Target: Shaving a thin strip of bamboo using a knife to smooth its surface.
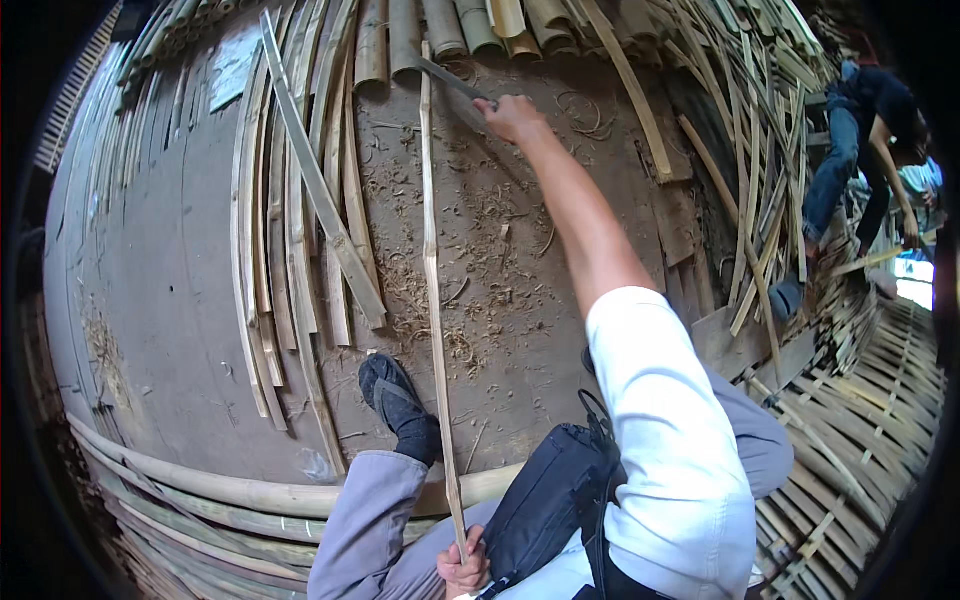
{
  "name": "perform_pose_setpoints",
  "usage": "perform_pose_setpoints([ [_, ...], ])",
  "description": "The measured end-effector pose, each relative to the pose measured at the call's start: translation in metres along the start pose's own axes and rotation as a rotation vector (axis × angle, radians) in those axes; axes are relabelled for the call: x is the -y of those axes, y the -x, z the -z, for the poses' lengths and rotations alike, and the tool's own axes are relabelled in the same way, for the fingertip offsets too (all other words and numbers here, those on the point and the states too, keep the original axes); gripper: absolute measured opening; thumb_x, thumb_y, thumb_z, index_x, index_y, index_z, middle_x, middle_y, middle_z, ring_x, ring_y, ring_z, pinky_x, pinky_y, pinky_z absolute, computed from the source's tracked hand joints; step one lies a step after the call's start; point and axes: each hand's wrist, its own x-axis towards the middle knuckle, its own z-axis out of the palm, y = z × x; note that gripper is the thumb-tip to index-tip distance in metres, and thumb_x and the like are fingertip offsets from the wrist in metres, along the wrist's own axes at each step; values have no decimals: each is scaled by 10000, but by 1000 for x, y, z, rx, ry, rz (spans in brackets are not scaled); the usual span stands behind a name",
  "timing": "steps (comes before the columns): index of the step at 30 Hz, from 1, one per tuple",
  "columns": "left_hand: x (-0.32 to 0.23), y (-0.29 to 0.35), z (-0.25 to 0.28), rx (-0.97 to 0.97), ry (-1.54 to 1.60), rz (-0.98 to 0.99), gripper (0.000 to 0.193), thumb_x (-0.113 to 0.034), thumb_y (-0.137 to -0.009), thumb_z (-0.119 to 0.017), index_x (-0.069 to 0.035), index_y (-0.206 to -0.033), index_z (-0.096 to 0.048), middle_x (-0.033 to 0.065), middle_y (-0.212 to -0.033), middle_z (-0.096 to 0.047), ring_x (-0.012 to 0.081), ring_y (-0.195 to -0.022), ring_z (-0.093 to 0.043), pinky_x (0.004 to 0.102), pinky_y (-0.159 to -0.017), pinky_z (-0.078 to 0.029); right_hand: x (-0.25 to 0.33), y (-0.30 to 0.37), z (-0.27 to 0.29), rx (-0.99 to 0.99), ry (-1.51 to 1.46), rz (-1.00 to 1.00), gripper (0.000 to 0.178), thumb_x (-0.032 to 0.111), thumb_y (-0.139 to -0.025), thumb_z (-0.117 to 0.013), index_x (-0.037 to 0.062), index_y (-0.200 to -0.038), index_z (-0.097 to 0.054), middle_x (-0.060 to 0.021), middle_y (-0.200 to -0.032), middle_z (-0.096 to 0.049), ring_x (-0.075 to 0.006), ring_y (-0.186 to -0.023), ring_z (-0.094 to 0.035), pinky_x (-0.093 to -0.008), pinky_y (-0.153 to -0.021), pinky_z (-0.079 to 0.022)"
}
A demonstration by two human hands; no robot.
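A long, narrow bamboo strip [432, 250] runs from my lap out across the floor toward the bamboo poles. Close to my body, my left hand [464, 566] is closed round its near end. My right arm reaches far forward, and my right hand [512, 119] grips a long-bladed knife [452, 81]. The blade points left, its tip at or very near the far end of the strip; whether it touches cannot be made out. Curled bamboo shavings [470, 270] lie scattered on the floor to the right of the strip.
Split bamboo strips [300, 200] lie left of my foot [392, 395]. Cut bamboo poles [405, 40] line the far side. A strip pile [750, 150] stands at right, where another person [855, 150] bends over. Woven bamboo [850, 440] lies lower right; a black bag [560, 490] rests against me.
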Motion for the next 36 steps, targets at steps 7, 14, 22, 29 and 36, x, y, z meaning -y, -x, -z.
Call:
perform_pose_setpoints([
  [7,12,-2,-23,-104,-111,28,231,-262,-1011,-475,-86,-1089,-346,-1,-573,-301,57,-404,-237,235,-361,-194,-25,73,-34,72,-330,74,745,631,-929,-383,-47,-1074,-655,-304,-1075,-636,-466,-1066,-588,-457,-926,-466],
  [14,56,-8,-116,-562,-980,-281,336,-152,-932,-612,-135,-1195,-403,-13,-585,-323,48,-414,-288,216,-337,-210,-142,251,-26,425,-922,-40,497,533,-941,-547,129,-673,-436,69,-546,-344,-43,-440,-326,-246,-384,-263],
  [22,66,-50,-116,-939,-2474,-771,374,-166,-850,-574,5,-1167,-475,145,-807,-615,172,-629,-598,313,-551,-447,-131,418,64,271,-909,159,517,532,-968,-490,88,-706,-454,24,-545,-421,-57,-428,-398,-229,-373,-299],
  [29,24,-49,-62,-461,-1425,-635,385,-200,-923,-588,-68,-1268,-477,29,-883,-516,65,-529,-425,203,-430,-300,-107,505,67,192,-432,579,432,399,-962,-559,-8,-817,-564,-112,-546,-466,-182,-492,-397,-334,-498,-378],
  [36,32,-42,-43,-414,-1403,-723,307,-38,-881,-585,-94,-1177,-531,-12,-818,-534,28,-451,-352,177,-364,-252,-55,490,34,284,-74,967,557,593,-925,-469,53,-891,-603,-226,-672,-602,-428,-669,-621,-501,-582,-486],
])
